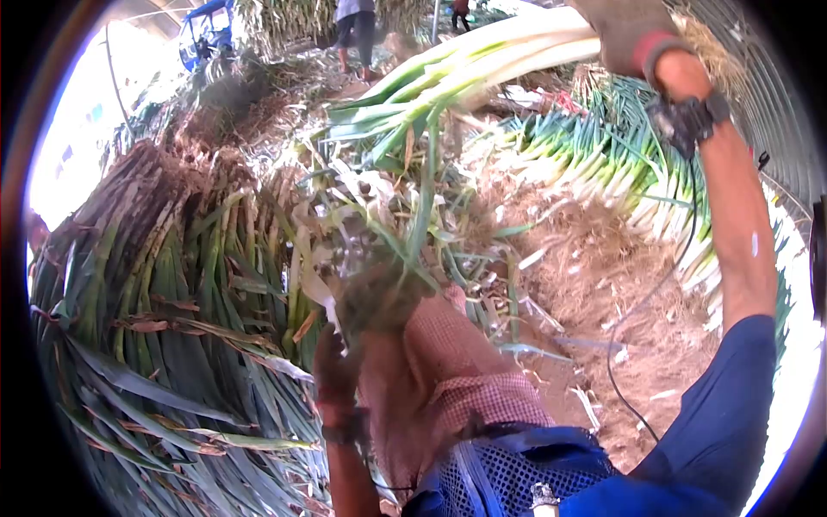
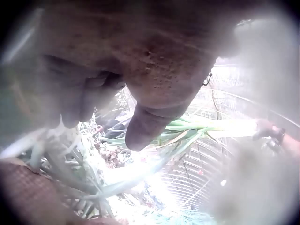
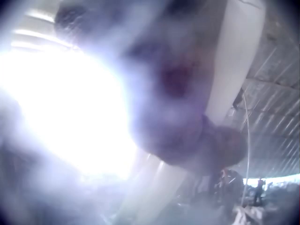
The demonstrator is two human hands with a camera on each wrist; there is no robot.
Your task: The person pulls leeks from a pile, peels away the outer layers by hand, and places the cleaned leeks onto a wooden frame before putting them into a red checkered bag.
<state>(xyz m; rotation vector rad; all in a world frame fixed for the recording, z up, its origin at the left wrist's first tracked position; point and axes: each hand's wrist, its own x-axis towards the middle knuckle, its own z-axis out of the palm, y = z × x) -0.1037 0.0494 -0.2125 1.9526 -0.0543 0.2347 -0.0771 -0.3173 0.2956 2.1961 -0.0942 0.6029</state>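
Note:
My right hand (image 1: pixel 624 34), gloved, grips a few large green onions (image 1: pixel 508 47) by their white ends, raised at the upper right in the head view. Their green leaves point left, and a long leaf (image 1: pixel 426 185) hangs toward my lap. In the right wrist view the hand (image 3: pixel 183 117) is blurred, with a white stalk (image 3: pixel 239 51) showing past it. My gloved left hand (image 1: pixel 375 297), also blurred, is low over my knees beside stripped leaves. In the left wrist view its thumb (image 2: pixel 145 126) stands apart from its loosely bent fingers (image 2: pixel 75 98).
A tall heap of green onions (image 1: pixel 155 276) rises on my left. A row of cleaned green onions (image 1: pixel 594 155) lies on the right, beside a curved ribbed wall (image 1: pixel 767 86). Peeled scraps (image 1: pixel 370 194) litter the ground ahead. A cable (image 1: pixel 613 345) runs from my right wrist. People stand farther back.

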